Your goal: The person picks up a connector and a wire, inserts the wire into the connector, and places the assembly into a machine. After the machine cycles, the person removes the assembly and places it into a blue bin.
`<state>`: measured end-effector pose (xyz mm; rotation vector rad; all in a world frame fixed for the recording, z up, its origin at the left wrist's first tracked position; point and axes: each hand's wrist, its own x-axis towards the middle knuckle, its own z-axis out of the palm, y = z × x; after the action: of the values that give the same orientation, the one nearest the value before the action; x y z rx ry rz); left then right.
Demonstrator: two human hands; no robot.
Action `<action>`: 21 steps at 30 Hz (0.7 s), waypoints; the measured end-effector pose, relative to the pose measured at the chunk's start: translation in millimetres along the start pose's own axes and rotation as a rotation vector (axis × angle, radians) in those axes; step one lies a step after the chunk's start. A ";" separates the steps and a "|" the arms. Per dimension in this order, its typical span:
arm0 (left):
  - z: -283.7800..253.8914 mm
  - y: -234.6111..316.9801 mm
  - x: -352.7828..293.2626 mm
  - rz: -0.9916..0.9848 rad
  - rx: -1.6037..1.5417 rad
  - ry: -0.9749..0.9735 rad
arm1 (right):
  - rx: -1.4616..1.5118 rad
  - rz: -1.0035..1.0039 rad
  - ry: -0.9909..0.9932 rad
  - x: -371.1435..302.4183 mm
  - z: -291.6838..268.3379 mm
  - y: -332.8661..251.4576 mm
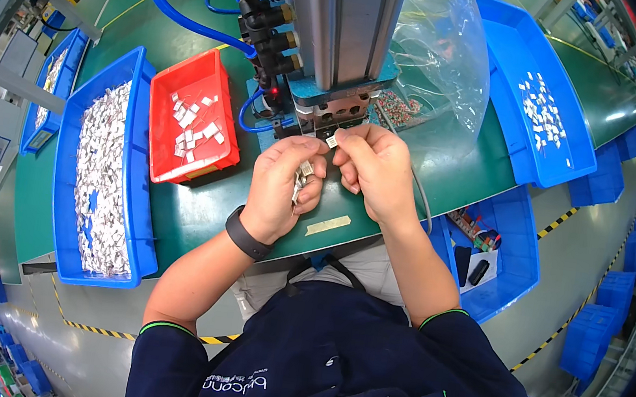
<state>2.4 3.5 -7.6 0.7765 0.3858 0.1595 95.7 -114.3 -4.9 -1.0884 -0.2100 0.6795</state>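
At the front of a pneumatic press (342, 35), my two hands meet just below its tooling. A small white rectangular part (332, 141) is pinched in the fingers of my right hand (381, 170), close to the press opening. Several similar small parts (303, 177) lie in the curled fingers and palm of my left hand (281, 178), whose fingertips come near the same white part. Whether the left fingertips touch that part, I cannot tell.
Left stand a blue bin (138, 256) heaped with white parts and a red bin (160, 159) with fewer. At right, a blue tray (502, 54) holds white parts beside a clear plastic bag (447, 56). A tape strip (328, 226) sticks to the green bench (197, 211). Blue air hoses (188, 24) loop leftward.
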 end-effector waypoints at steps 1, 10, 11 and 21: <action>-0.3 -0.3 -0.1 0.000 0.000 0.000 | -0.008 0.008 0.004 0.4 0.9 0.0; -1.6 -0.3 0.1 -0.034 -0.024 -0.003 | -0.030 -0.066 -0.066 -8.0 -8.0 2.3; -2.3 -0.3 0.0 -0.048 -0.040 -0.012 | -0.029 -0.066 -0.065 -8.3 -8.5 1.9; -0.6 -1.4 1.3 -0.105 0.037 -0.043 | -0.287 0.041 -0.259 -8.9 -14.0 -6.1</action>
<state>3.3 3.2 -9.3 0.7928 0.3887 0.0377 97.8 -131.8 -4.7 -1.2785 -0.5217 0.8452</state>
